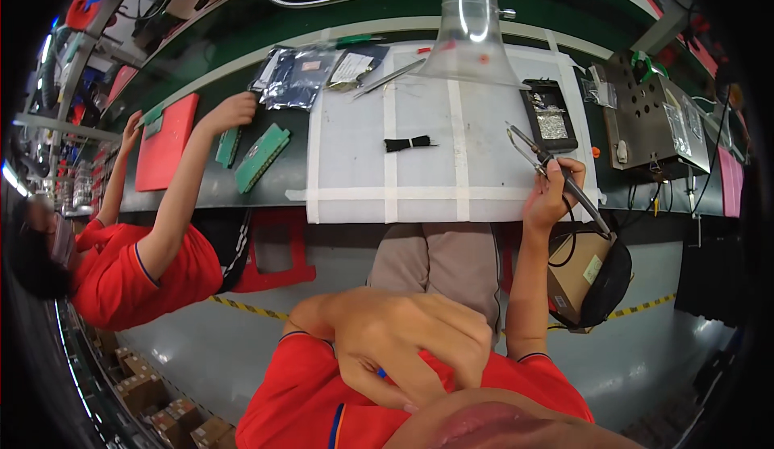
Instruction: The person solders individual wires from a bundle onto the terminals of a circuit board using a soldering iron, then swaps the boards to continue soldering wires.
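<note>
My right hand is closed around the dark handle of a soldering iron at the right front of the white taped work mat. The iron's metal end points up and left, with a second thin metal piece beside it, above the mat. A black tray with silvery bits lies just beyond. My left hand is raised in front of my chest, fingers bent inward. Its fingertips are partly hidden, and what they hold, if anything, does not show. A tied bundle of black wire lies mid-mat.
A clear fume hood hangs over the mat's far side, near metal tweezers and silvery bags. A perforated metal box stands right. At left, a co-worker reaches over a pink board and green circuit boards.
</note>
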`<control>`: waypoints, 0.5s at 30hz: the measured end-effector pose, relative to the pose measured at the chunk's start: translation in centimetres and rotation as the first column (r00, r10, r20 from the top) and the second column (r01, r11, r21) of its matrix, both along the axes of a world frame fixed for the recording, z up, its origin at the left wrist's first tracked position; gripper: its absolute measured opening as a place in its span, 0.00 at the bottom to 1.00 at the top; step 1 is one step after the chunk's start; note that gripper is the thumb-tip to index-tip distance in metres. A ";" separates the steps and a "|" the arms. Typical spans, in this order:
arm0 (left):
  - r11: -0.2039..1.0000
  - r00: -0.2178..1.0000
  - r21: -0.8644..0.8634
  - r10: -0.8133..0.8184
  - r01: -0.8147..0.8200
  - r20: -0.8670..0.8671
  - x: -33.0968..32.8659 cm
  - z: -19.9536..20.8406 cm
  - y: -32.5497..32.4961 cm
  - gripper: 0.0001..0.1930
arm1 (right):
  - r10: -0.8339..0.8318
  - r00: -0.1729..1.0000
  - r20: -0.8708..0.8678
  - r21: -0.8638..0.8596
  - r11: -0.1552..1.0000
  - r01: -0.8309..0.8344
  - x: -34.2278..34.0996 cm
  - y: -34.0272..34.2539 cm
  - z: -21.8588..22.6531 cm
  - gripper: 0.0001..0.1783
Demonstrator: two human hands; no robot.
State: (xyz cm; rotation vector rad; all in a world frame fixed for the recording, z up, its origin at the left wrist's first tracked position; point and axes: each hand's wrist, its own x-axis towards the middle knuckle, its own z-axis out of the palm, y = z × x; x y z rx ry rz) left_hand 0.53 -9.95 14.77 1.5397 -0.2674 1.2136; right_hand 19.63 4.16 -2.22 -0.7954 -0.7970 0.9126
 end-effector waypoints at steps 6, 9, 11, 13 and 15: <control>0.994 0.996 0.066 0.084 -0.083 -0.014 -0.2 0.1 0.7 0.10 | 0.023 1.000 -0.019 0.039 0.999 -0.022 0.8 0.1 -0.5 0.06; 0.980 0.980 0.005 0.196 -0.197 0.044 -2.1 0.2 1.1 0.09 | -0.017 1.000 -0.014 0.028 0.999 0.018 0.2 0.1 0.1 0.05; 0.959 0.948 0.012 0.276 -0.282 0.159 -3.0 0.5 1.3 0.07 | 0.055 0.998 -0.019 0.069 0.996 -0.054 0.6 0.3 -0.7 0.06; 0.920 0.904 0.015 0.381 -0.391 0.193 -4.1 2.0 0.5 0.08 | 0.065 0.998 -0.008 0.044 0.997 -0.065 -0.5 -0.1 0.6 0.06; 0.910 0.883 -0.042 0.411 -0.412 0.225 2.7 5.6 -5.1 0.09 | 0.028 0.998 0.059 0.012 1.000 -0.029 0.2 0.3 0.4 0.07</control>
